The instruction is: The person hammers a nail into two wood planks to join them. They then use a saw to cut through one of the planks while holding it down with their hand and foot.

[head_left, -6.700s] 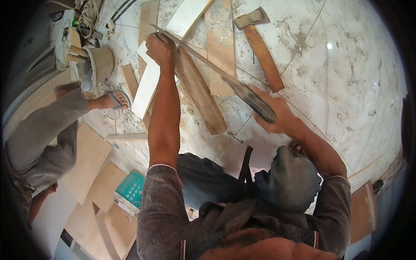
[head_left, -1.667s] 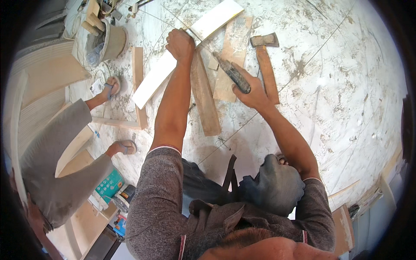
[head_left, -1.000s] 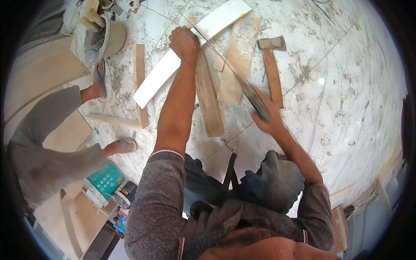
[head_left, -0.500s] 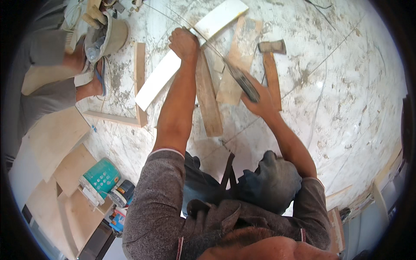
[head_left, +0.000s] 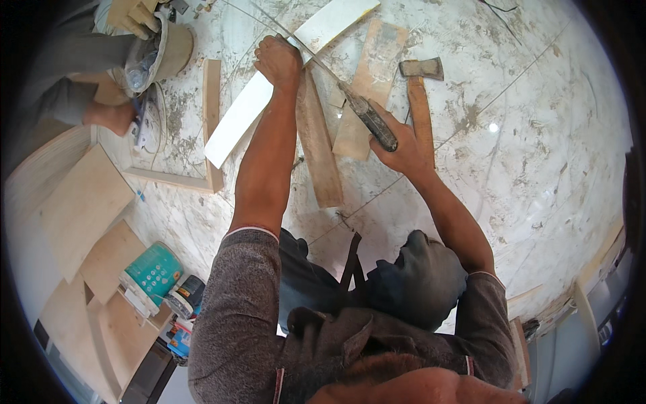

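Note:
My left hand (head_left: 278, 62) is closed over a white board (head_left: 237, 121), pressing it where it lies diagonally across a brown wooden plank (head_left: 319, 158). My right hand (head_left: 397, 141) grips the dark handle of a handsaw (head_left: 373, 122); its thin blade runs up to the left across the white board, just beside my left fingers. A paler, stained board (head_left: 370, 67) lies right of the plank. An axe (head_left: 422, 114) with a wooden handle lies on the floor to the right of the saw.
A co-worker's legs and bare foot (head_left: 108, 116) are at upper left beside a bucket (head_left: 176, 50) holding wood pieces. A wooden frame (head_left: 212, 101) lies nearby. Plywood sheets (head_left: 84, 205), a teal container (head_left: 151, 269) and other small containers sit at lower left on the dirty tiled floor (head_left: 531, 141).
Over the last second the saw and my right hand have slid up and left along the cut line. My left hand stays on the board. The co-worker's legs have moved up the left side.

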Demonstrator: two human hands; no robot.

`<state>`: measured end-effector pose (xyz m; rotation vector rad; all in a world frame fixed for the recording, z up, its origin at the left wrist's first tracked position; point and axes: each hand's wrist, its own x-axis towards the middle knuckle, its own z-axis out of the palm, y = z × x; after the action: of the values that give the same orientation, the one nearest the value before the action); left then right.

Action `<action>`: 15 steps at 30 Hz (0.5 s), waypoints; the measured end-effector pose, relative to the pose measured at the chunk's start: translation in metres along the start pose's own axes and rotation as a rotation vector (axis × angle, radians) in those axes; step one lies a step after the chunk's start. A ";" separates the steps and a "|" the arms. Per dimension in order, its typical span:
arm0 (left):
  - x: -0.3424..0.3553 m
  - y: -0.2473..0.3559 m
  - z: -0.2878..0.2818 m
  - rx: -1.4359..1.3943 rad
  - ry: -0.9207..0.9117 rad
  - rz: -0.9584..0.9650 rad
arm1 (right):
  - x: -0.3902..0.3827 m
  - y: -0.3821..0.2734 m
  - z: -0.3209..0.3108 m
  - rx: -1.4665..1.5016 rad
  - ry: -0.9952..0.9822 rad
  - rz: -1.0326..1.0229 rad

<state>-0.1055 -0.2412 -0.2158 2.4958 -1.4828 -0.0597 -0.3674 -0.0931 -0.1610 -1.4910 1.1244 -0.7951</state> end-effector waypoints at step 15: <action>0.005 -0.001 0.004 -0.013 0.009 0.002 | -0.015 0.001 -0.001 -0.168 0.006 -0.022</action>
<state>-0.1025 -0.2459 -0.2192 2.4812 -1.4776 -0.0577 -0.3736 -0.0794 -0.1604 -1.6427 1.2054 -0.7349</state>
